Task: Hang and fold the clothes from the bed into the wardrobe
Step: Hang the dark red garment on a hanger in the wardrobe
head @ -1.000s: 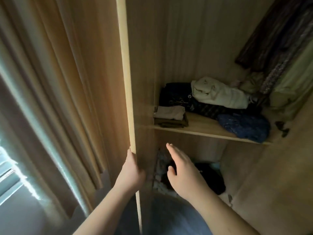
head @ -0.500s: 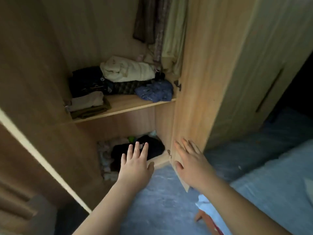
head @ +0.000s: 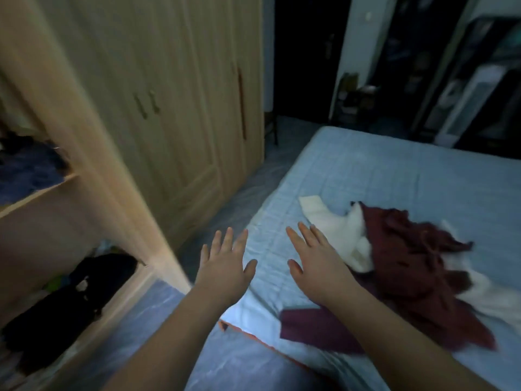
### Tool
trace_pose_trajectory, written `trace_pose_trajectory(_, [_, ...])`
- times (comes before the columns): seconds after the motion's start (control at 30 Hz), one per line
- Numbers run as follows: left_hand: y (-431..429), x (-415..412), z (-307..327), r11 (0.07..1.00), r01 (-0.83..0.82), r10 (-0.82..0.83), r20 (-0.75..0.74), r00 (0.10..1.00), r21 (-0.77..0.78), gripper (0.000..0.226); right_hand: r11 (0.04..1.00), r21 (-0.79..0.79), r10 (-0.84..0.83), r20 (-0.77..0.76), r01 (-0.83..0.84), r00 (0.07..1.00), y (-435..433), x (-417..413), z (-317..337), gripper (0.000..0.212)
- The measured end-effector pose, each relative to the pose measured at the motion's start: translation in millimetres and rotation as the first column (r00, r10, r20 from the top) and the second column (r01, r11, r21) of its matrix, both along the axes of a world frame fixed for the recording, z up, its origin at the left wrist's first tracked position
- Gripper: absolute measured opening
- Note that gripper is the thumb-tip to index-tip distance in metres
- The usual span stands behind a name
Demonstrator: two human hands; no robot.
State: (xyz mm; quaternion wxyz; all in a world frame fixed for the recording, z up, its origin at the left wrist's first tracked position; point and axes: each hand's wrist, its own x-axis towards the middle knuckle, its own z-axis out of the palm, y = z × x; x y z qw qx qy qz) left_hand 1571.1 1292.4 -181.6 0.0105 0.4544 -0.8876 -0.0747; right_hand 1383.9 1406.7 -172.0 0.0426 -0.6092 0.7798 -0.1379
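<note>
Nearby, wardrobe door (head: 64, 88) beside left hand (head: 225, 269), maroon garment (head: 408, 263) on bed (head: 366, 170)

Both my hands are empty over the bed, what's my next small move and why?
Probably reach the right hand to the maroon garment just beyond it: that hand and the left hand are open and empty, and the garment lies crumpled on the bed.

No text, label, brand, number or sign can be read. The wardrobe doors (head: 174, 108), the clothes (head: 408, 263) on the bed (head: 394, 179) and the dark shelving (head: 465, 94) beyond are blurred or dim, and no lettering is made out.
</note>
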Motion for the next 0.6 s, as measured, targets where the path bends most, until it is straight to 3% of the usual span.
trace_pose_trajectory(0.33, [90.8, -218.4, -19.0, 0.926, 0.375, -0.375, -0.005, 0.927, 0.053, 0.073, 0.936, 0.065, -0.35, 0.055, 0.347, 0.935, 138.0, -162.4, -22.9, 0.07])
trace_pose_trajectory(0.6, [89.3, -316.8, -47.7, 0.846, 0.525, -0.524, -0.04, 0.851, 0.091, 0.072, 0.849, 0.113, -0.527, 0.111, 0.516, 0.843, 159.0, -222.1, -52.3, 0.071])
